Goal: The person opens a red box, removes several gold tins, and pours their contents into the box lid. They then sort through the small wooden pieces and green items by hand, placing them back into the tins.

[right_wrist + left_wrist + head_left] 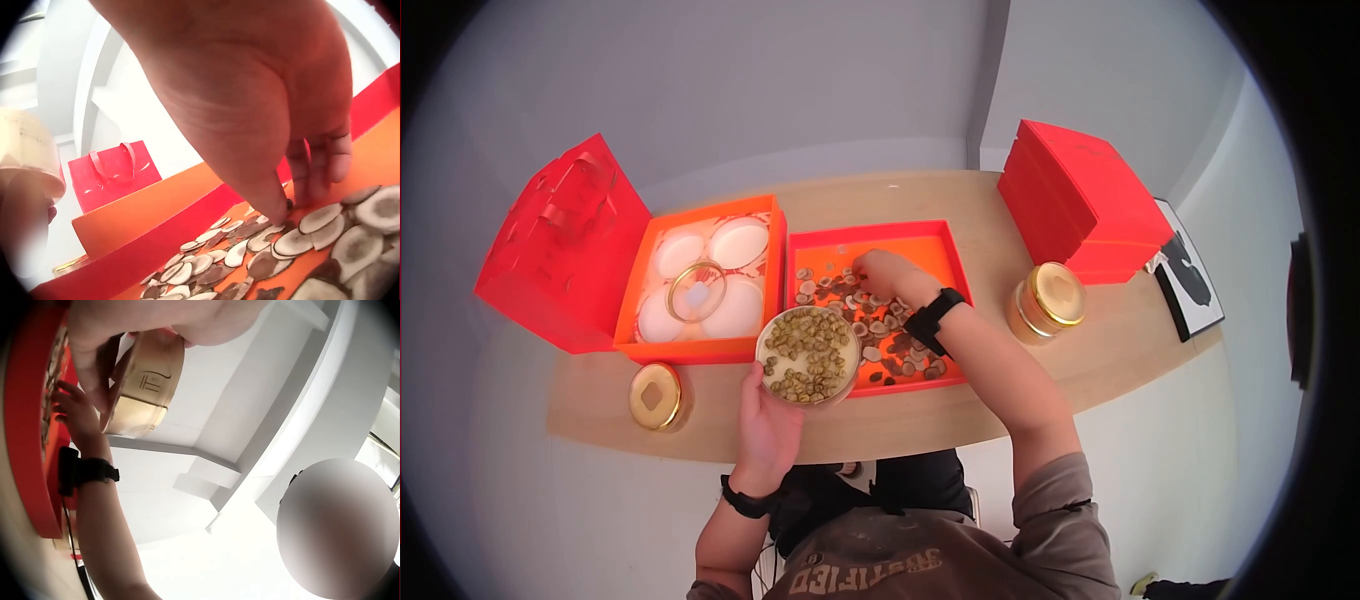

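My left hand [768, 425] grips a round, shallow, pale gold tub [150, 384], its fingers around the side. Many small greenish-brown curled pellets [808, 355] lie inside it. Over the shallow red box tray [955, 265], my right hand [887, 277] reaches down with its fingers bent. Thin pale oval slices with dark rims [319, 219] spread across the tray's orange floor, mixed with darker ones. In the right wrist view, a small dark piece [289, 204] shows between the thumb and fingers, low over the slices.
An orange box [775, 230] with white round wells stands left of the tray, a clear ring-rimmed lid [697, 290] on it. Red gift bags [565, 240] flank the table, one at each side. Gold-lidded jars [656, 396] stand at the front left and right. A framed picture [1190, 275] lies far right.
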### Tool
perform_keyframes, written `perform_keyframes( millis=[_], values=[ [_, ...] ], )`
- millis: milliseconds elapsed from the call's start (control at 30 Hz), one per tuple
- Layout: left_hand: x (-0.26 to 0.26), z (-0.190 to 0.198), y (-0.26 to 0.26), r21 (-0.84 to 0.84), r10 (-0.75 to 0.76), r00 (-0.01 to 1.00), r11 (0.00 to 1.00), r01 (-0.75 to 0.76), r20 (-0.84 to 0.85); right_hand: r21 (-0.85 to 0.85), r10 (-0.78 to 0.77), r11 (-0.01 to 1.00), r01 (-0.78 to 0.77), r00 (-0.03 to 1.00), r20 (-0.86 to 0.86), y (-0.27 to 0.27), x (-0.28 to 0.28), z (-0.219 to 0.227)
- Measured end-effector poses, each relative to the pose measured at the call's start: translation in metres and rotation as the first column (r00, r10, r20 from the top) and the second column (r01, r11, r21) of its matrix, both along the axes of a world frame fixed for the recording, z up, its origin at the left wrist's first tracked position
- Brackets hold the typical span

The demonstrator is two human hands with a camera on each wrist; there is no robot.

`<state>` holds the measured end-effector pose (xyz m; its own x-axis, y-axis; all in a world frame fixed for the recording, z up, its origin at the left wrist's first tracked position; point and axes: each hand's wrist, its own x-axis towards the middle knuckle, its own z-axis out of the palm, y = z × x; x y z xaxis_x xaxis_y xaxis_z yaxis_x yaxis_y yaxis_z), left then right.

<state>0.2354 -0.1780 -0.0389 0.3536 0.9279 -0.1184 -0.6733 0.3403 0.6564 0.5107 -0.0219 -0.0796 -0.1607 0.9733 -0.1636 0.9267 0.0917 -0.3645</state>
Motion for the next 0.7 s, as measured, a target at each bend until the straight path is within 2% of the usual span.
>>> perform_keyframes(
  millis=[67,133,267,333,367,433,467,533,567,633,667,700],
  values=[
    [-0.001,0.002,0.001,0.009,0.006,1.0,1.0,-0.006,0.008,0.025,-0.008,1.0,0.009,1.0,-0.03,0.002,-0.001,0.0],
    [-0.001,0.002,0.001,0.002,-0.007,1.0,1.0,0.007,0.017,-0.102,-0.047,0.993,0.054,0.997,0.064,0.003,-0.003,0.008],
    [-0.001,-0.001,0.003,-0.019,-0.004,0.999,1.0,0.005,0.038,-0.048,-0.021,0.999,0.024,0.997,0.073,-0.005,0.008,0.011],
    [-0.002,-0.003,0.004,0.0,-0.029,0.998,1.0,0.029,0.052,0.014,-0.033,0.999,0.036,0.99,-0.14,-0.015,0.015,0.021],
    [-0.002,-0.006,0.006,0.0,-0.029,0.998,1.0,0.029,0.058,0.014,-0.034,0.999,0.036,0.99,-0.134,-0.023,0.017,0.031],
    [-0.001,-0.009,0.009,-0.008,-0.022,1.0,1.0,0.022,0.011,0.059,-0.021,0.997,0.051,0.906,-0.423,-0.045,0.013,0.058],
    [0.0,-0.01,0.01,-0.006,-0.022,1.0,1.0,0.022,0.021,0.061,-0.02,0.997,0.05,0.91,-0.414,-0.058,0.006,0.076],
    [0.002,-0.009,0.012,-0.001,-0.028,1.0,1.0,0.028,0.007,0.068,0.021,0.997,0.027,0.787,-0.617,-0.091,-0.009,0.108],
    [0.002,-0.009,0.014,-0.002,-0.031,0.999,1.0,0.031,0.014,0.067,0.018,0.997,0.029,0.791,-0.611,-0.104,-0.017,0.116],
    [0.004,-0.009,0.018,0.024,-0.084,0.996,0.996,0.083,0.024,0.247,0.244,0.96,-0.129,0.819,-0.52,-0.123,-0.033,0.128],
    [0.005,-0.009,0.019,0.023,-0.092,0.995,0.996,0.092,0.027,0.246,0.236,0.962,-0.122,0.822,-0.518,-0.128,-0.038,0.135],
    [0.006,-0.008,0.02,0.023,-0.122,0.992,0.992,0.121,0.038,0.252,0.274,0.951,-0.177,0.861,-0.429,-0.133,-0.044,0.141]
  ],
)
